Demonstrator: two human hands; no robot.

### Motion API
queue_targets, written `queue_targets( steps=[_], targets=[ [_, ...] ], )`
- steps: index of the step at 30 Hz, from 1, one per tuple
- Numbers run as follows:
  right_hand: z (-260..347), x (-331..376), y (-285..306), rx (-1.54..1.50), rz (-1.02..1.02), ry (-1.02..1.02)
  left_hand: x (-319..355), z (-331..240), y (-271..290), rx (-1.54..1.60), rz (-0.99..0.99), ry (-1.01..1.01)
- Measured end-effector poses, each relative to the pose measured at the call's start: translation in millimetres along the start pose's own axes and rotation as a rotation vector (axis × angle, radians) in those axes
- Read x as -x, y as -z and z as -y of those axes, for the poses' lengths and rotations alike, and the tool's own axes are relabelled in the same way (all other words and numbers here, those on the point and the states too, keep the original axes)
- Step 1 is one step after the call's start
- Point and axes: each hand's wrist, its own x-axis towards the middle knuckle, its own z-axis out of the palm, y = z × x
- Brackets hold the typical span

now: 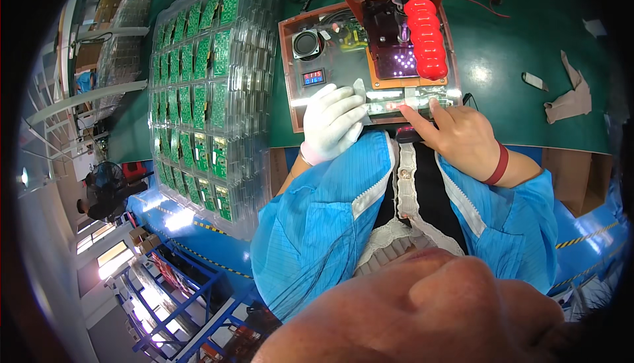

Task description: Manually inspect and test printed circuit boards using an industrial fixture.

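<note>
In the head view, a narrow strip board (403, 104) lies across the front edge of the test jig (294, 66), below the jig's red lever handle (424, 29). It looks thin, light and stiff, a bare circuit part that would likely flex or crack if bent, so it is best taken by its long edges or ends, away from the components. The gloved left hand (331, 122) rests on the strip's left end, fingers together and laid flat, pressing down rather than clamped around anything. The bare right hand (462, 135), a red band at its wrist, reaches in from the right with the index finger stretched out onto the strip and the other fingers curled loosely; whether the thumb grips the edge cannot be told. Both forearms in blue sleeves come up from the lower edge, elbows wide. To the left, clear trays (208, 92) of green boards stand stacked on the green mat (515, 59).
</note>
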Motion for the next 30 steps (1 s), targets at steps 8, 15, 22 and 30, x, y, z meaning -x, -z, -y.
queue_targets(
  steps=[8, 15, 22, 30],
  targets=[
    [0.4, 0.4, 0.2, -0.02, 0.005, -0.007, -0.1, -0.9, 1.6, -0.013, 0.009, 0.001],
    [-1.7, 1.4, 1.3, -0.029, 0.031, -0.001, -2.1, -1.7, -1.0, 0.0, -0.004, 0.006],
    [-1.8, 3.6, 2.7, -0.037, 0.008, 0.005, -2.4, -1.3, -4.2, 0.012, -0.044, 0.006],
    [-3.4, 6.9, 1.5, -0.056, 0.022, 0.013, 1.7, 0.5, -6.1, 0.01, -0.068, 0.014]
  ],
)
